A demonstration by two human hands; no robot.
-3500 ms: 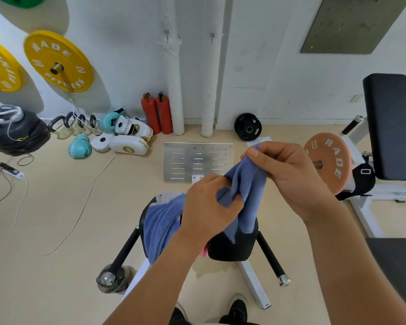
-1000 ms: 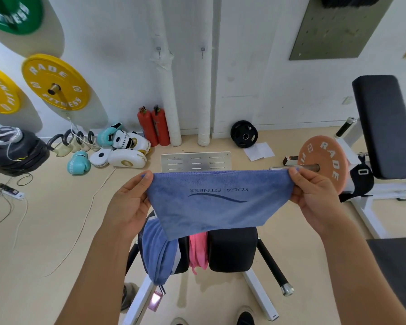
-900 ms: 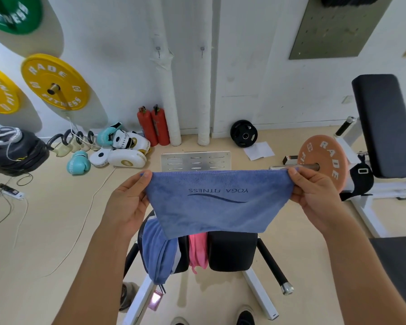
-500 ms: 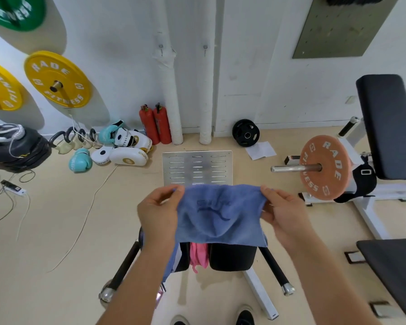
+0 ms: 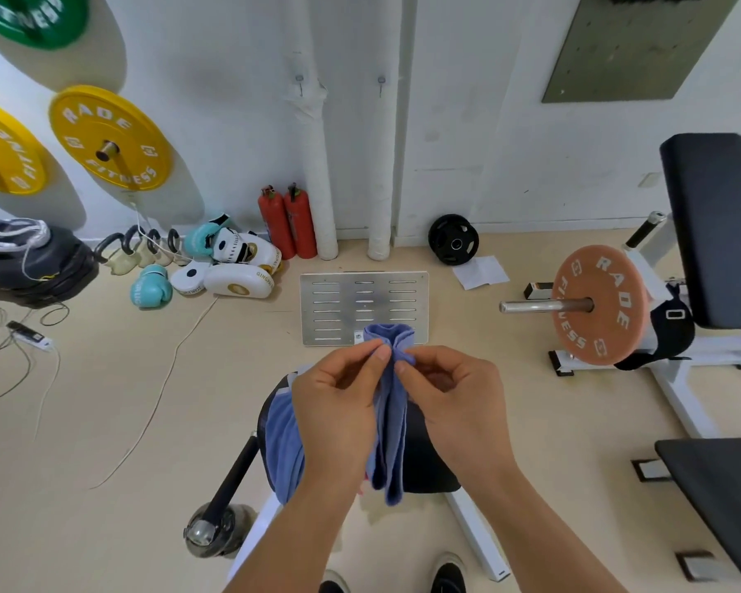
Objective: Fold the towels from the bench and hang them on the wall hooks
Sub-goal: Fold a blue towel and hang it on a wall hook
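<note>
Centre of view: the left hand (image 5: 336,404) and right hand (image 5: 454,400) meet, each grip pinched on the top edges of a blue towel (image 5: 389,425), which hangs folded in a narrow vertical strip between them, its fold bulging above the fingertips. Directly beneath, at 6 o'clock, the black padded worktop (image 5: 424,460) carries a second blue towel (image 5: 284,442) draped over its 9 o'clock side. On the wall at 12 o'clock two hooks (image 5: 300,81) are bare, with two red cylinders (image 5: 286,220) on the floor below them.
</note>
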